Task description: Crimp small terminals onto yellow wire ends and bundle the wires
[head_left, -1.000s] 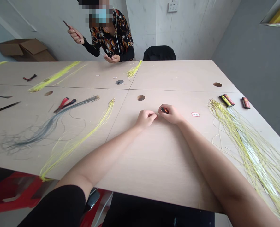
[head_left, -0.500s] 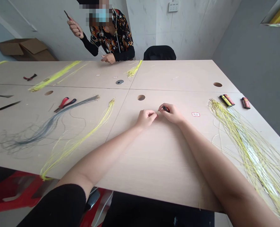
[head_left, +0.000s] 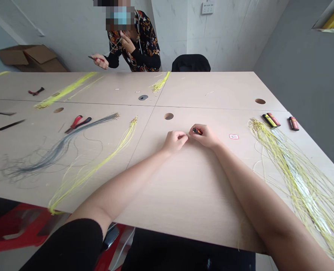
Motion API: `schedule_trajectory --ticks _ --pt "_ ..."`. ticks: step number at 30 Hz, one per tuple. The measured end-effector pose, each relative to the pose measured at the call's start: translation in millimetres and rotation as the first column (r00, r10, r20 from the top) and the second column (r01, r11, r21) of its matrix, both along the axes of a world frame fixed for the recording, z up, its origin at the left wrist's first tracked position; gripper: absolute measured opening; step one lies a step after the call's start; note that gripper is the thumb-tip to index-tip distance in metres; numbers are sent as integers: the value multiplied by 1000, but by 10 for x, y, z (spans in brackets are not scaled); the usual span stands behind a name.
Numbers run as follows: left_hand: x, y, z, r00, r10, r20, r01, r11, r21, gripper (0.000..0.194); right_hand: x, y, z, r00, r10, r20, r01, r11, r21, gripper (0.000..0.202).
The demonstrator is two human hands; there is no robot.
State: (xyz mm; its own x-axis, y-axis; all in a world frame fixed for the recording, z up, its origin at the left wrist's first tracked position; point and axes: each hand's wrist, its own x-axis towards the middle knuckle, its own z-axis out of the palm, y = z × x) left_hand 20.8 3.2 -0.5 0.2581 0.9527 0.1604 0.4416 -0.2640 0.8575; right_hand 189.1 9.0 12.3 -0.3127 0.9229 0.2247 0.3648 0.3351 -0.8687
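Note:
My left hand [head_left: 176,140] is closed in a pinch over the table, thumb against forefinger. What lies in that pinch is too small to make out. Its fingertips nearly meet those of my right hand [head_left: 205,136], which is wrapped round a short black-and-orange handle-like tool [head_left: 197,131]. Only the tool's dark end shows clearly; the fingers hide the rest. A hint of a thin pale strand shows where the fingertips come together. Left of my forearm lies a bundle of yellow cords [head_left: 110,154]. A small red-edged label [head_left: 234,136] lies right of my right hand.
Grey strands [head_left: 59,145] and red-and-black pliers [head_left: 78,123] lie left. On the right are more yellow cords [head_left: 285,162] and battery-like cylinders [head_left: 271,120]. Behind the table [head_left: 167,195], a person [head_left: 147,41] holds a tool and a cord. A round hole [head_left: 168,116] lies beyond my hands.
My hands stay almost in place, with the fingertips slightly closer together. Across the table, the person has lowered the hand with the tool and raised the other towards the chest.

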Motion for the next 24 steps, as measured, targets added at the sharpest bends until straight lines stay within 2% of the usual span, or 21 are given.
schedule_trajectory --ticks 10,17,21,24 --pt "3 4 -5 1000 -2 -2 3 1000 11 26 8 9 -4 999 30 29 -31 999 28 12" --pt "-1 11 -13 1000 13 -5 -13 1000 0 25 10 22 -25 1000 -8 0 8 1000 10 10" --pt "-3 16 -25 999 31 29 -31 999 -20 24 42 38 -42 994 -63 -91 64 998 9 9" --pt "-3 -3 -15 996 44 73 -44 999 8 24 68 60 -44 961 -160 -228 138 984 -108 10"
